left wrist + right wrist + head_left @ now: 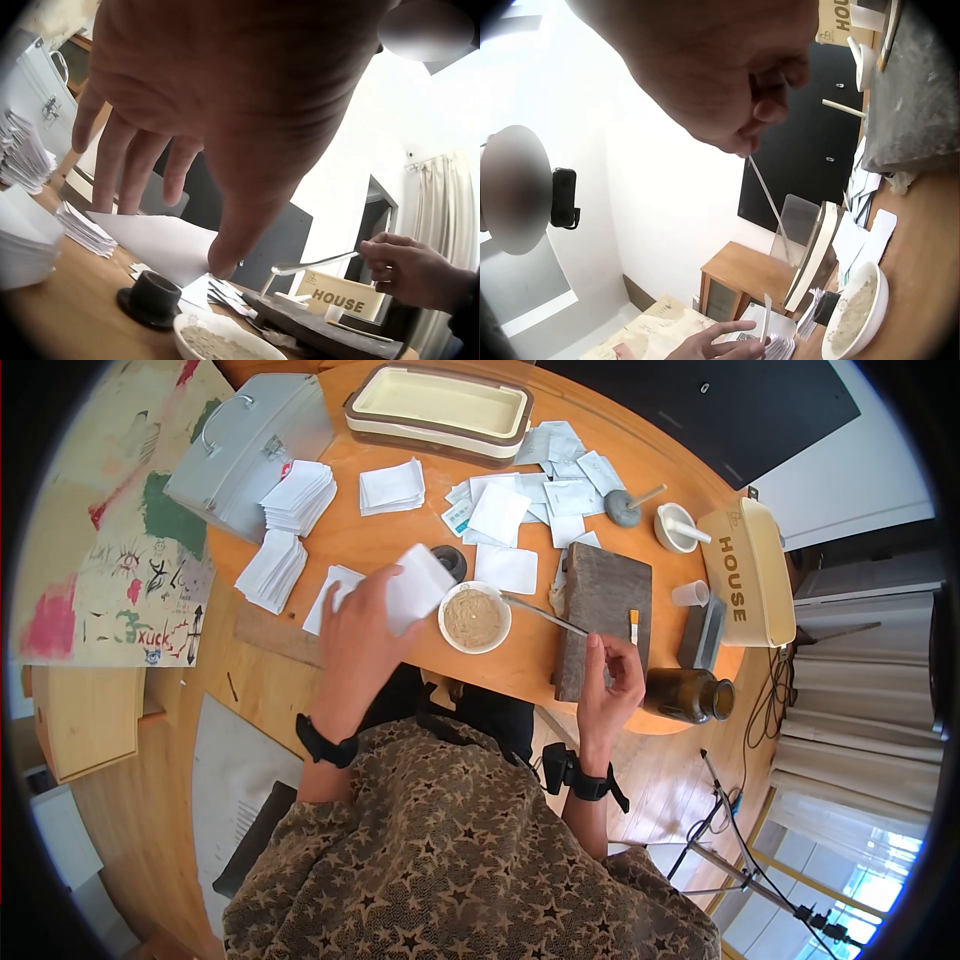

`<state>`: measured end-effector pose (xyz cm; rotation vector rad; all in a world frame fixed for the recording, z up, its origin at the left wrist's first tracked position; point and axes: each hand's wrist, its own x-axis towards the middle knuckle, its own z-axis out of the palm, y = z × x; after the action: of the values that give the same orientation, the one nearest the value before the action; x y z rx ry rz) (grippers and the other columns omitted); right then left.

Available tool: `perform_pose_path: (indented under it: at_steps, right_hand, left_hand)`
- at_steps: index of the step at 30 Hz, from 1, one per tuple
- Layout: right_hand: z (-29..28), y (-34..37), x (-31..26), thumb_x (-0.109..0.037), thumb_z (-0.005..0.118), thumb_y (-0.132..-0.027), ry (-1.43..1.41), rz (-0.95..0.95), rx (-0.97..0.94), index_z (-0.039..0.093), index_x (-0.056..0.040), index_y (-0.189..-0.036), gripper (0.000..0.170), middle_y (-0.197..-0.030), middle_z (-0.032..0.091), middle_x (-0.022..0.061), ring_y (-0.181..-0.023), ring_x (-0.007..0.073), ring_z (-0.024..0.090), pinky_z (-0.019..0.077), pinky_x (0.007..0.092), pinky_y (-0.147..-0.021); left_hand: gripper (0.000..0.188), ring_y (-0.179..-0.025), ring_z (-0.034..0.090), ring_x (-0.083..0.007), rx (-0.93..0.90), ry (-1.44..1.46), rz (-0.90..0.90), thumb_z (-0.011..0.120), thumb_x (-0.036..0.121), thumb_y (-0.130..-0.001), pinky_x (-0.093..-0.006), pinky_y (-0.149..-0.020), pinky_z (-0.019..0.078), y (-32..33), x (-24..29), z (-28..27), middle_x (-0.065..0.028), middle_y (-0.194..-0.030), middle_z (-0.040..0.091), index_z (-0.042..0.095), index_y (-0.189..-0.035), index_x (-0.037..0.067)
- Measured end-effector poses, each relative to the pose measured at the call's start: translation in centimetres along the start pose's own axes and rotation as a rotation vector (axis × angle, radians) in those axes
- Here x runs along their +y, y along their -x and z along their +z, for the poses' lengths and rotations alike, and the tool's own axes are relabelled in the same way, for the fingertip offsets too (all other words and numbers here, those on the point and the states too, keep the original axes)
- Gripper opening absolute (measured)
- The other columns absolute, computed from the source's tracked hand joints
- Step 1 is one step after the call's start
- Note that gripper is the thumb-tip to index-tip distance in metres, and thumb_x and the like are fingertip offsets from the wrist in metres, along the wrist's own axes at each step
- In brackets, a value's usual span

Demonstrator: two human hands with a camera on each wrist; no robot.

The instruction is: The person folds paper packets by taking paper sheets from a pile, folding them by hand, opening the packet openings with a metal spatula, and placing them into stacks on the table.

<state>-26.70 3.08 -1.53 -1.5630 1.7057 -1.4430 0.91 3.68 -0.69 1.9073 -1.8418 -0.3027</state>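
My left hand point(362, 625) pinches a white paper packet point(420, 588) between thumb and fingers, just left of a white bowl point(475, 649). Beige powder point(472, 618) fills much of the bowl. From the right, my right hand point(612, 685) pinches the end of a thin metal spoon point(545, 616). The spoon's far end comes up to the bowl's right rim in the head view; in the left wrist view the spoon point(315, 264) is held above the table. Behind the bowl sits a black brimmed cylinder point(156, 294), partly covered by the packet in the head view.
Beside my right hand lie a dark slab point(605, 585) with a small brush point(633, 625) and a brown glass jar point(685, 695). White packet stacks point(275, 570) stand at left, near a metal case point(250, 450). Scattered sachets point(570, 495) and a mortar point(676, 535) lie farther back.
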Motion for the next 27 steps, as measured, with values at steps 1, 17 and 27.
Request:
perform_pose_path:
  at_steps: [1,17,27]
  right_hand:
    - [0.0,0.0,0.0,-0.013,0.074,-0.096,0.020,0.012,-0.009,0.070,-0.0016,-0.092,0.013,-0.074,0.063,0.0016,-0.066,0.0090,0.049,0.0395,0.0258,-0.061]
    - [0.9,0.2,-0.4,-0.011,0.073,-0.095,0.023,0.015,-0.089,0.070,-0.0002,-0.091,0.012,-0.071,0.058,0.0019,-0.065,0.0084,0.048,0.0397,0.0255,-0.061]
    - [1.2,0.5,-0.2,-0.009,0.073,-0.095,0.066,0.028,-0.146,0.068,0.0005,-0.090,0.011,-0.071,0.057,0.0037,-0.064,0.0101,0.048,0.0408,0.0262,-0.060]
  left_hand:
    - [0.062,-0.117,0.062,-0.0323,0.011,-0.047,-0.056,0.081,0.026,-0.081,-0.0491,-0.114,0.0355,0.3,-0.6,-0.6,-0.0135,-0.127,0.067,0.053,-0.135,0.012]
    - [0.048,-0.099,0.065,-0.0359,0.077,-0.193,-0.171,0.086,0.028,-0.077,-0.0457,-0.099,0.0444,2.7,-6.8,-0.4,-0.0149,-0.102,0.069,0.058,-0.111,0.011]
    - [0.050,-0.104,0.067,-0.0329,-0.040,-0.179,-0.296,0.087,0.028,-0.076,-0.0496,-0.108,0.0387,2.7,-6.6,-0.8,-0.0118,-0.106,0.069,0.057,-0.113,0.011]
